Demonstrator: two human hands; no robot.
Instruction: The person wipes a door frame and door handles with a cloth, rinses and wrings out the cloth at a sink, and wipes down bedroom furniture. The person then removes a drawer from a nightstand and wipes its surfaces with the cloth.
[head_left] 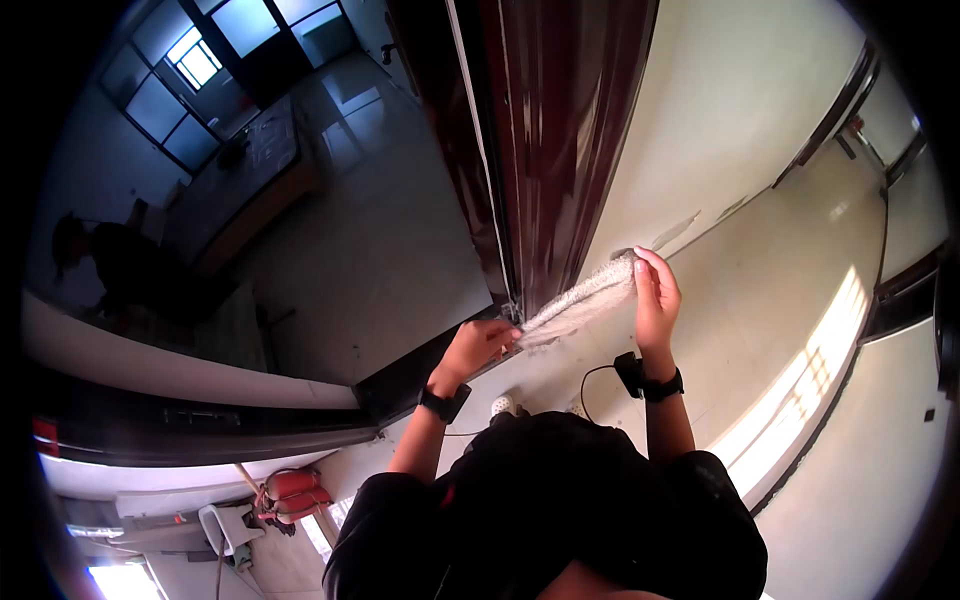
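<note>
A pale, fuzzy cloth (582, 302) is stretched between my two hands, in front of the foot of a dark red glossy door frame (565, 130). My left hand (482, 346) pinches its lower left end close to the bottom of the frame. At its upper right end, my right hand (655, 295) grips the cloth between thumb and fingers. Each wrist wears a black band. Beside the right hand, the lower wall (690, 165) shows grey worn patches along its base.
Through the doorway at left, a person (125, 265) in dark clothing is near a low bed-like platform (245, 190). Red objects (295, 495) and a whitish container (228, 527) are at lower left. Sunlight falls on the floor (770, 260) at right.
</note>
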